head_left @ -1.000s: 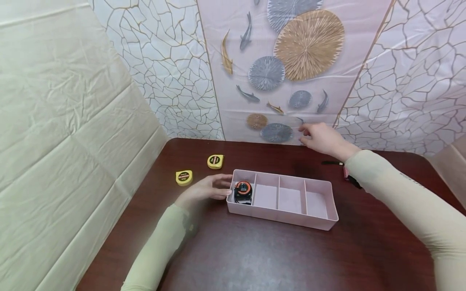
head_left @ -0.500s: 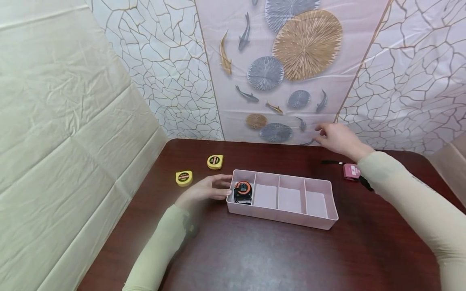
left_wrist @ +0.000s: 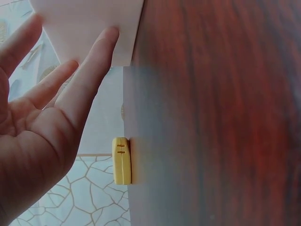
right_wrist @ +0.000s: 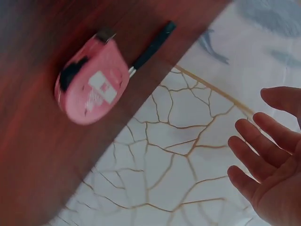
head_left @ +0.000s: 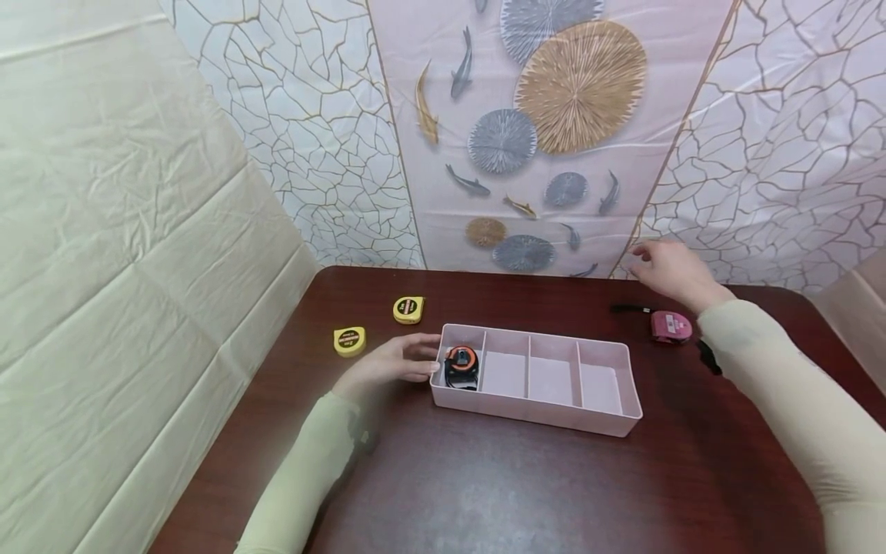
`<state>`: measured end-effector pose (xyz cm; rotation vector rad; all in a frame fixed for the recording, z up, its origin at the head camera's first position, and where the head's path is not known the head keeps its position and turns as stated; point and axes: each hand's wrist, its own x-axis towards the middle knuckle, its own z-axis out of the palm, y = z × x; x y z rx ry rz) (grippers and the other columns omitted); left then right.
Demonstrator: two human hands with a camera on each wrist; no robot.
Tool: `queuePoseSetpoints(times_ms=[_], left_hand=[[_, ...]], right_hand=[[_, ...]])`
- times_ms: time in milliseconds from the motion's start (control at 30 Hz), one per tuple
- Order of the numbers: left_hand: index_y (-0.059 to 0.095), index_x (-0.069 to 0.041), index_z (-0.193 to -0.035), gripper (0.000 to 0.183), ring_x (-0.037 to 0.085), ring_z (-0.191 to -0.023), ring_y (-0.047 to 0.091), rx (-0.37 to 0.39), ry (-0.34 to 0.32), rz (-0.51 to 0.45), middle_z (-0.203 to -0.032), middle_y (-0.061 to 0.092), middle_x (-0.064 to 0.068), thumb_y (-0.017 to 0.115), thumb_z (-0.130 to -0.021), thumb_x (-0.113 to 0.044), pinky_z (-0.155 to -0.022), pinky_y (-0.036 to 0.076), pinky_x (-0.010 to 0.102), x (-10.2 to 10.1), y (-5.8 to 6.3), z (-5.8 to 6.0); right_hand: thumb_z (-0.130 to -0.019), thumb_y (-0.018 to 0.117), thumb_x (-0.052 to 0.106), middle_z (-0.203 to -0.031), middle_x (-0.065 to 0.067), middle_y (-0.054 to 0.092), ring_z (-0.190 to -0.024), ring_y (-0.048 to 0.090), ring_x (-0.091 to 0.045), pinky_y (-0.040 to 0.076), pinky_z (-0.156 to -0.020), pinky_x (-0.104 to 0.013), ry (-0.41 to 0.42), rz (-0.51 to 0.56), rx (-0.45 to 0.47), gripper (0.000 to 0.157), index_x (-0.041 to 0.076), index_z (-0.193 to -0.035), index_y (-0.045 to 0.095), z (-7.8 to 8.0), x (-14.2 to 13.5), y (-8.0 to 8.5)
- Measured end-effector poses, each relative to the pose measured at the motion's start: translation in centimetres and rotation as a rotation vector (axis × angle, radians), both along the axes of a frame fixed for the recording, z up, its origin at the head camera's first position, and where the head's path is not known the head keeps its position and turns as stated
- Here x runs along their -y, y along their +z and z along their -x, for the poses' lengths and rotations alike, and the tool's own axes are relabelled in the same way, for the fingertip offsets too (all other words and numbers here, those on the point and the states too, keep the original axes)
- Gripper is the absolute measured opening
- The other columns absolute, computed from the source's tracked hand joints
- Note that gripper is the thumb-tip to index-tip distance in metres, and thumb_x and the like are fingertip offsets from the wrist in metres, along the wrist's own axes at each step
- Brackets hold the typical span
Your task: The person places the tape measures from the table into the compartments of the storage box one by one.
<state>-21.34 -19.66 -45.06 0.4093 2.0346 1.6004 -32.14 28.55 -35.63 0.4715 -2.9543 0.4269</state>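
A pale pink tray (head_left: 536,414) with several compartments sits on the table. In its leftmost compartment is a black-and-orange tape measure (head_left: 461,363). My left hand (head_left: 389,362) rests its fingertips against the tray's left end; the left wrist view shows those fingers extended on the wall. Raised over the table's back edge, my right hand (head_left: 674,271) holds nothing, its fingers loosely spread in the right wrist view. Below it lies a pink tape measure (right_wrist: 96,94) with a black wrist strap (right_wrist: 153,47).
Two yellow tape measures lie left of the tray: one farther back (head_left: 408,309), another nearer the left edge (head_left: 349,341). A patterned cloth (head_left: 332,154) hangs behind the dark wooden table (head_left: 498,492), and a plain beige cloth (head_left: 152,254) borders its left side.
My right hand has moved rightward along the back of the table, uncovering the pink tape measure its sleeve had partly hidden. My left hand and the tray have stayed in place.
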Motion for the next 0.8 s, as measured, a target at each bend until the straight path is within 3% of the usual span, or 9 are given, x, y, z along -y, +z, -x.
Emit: queuePoseSetpoints(times_ms=[267,567,800], left_hand=[[0.043,-0.008,-0.152,0.066,0.023,-0.113,0.066,0.012,0.016,0.008,-0.139,0.058,0.018,0.073,-0.093,-0.011,-0.094,0.055,0.037,0.0,-0.1,0.2],[0.041,-0.007,-0.153,0.067,0.023,-0.114,0.066,0.014,0.005,0.001,-0.141,0.057,0.018,0.073,-0.094,-0.012,-0.094,0.055,0.036,0.1,-0.2,0.1],[0.043,-0.009,-0.152,0.065,0.023,-0.114,0.065,0.021,0.012,0.006,-0.141,0.057,0.016,0.073,-0.094,-0.012,-0.094,0.055,0.037,0.1,-0.4,0.3]], right_hand=[[-0.1,0.055,0.024,-0.123,-0.039,0.057,-0.112,0.053,-0.057,0.041,-0.094,-0.066,-0.077,0.141,-0.027,0.045,-0.012,-0.128,0.057,-0.3,-1.7,-1.3],[-0.099,0.058,0.021,-0.135,-0.036,0.051,-0.124,0.045,-0.054,0.035,-0.102,-0.065,-0.143,0.294,-0.135,0.051,-0.01,-0.139,0.049,-0.8,-1.9,-3.5],[-0.101,0.057,0.03,-0.142,-0.034,0.048,-0.129,0.043,-0.054,0.033,-0.106,-0.065,-0.28,0.455,-0.216,0.061,-0.003,-0.15,0.041,-1.7,-1.7,-5.3]])
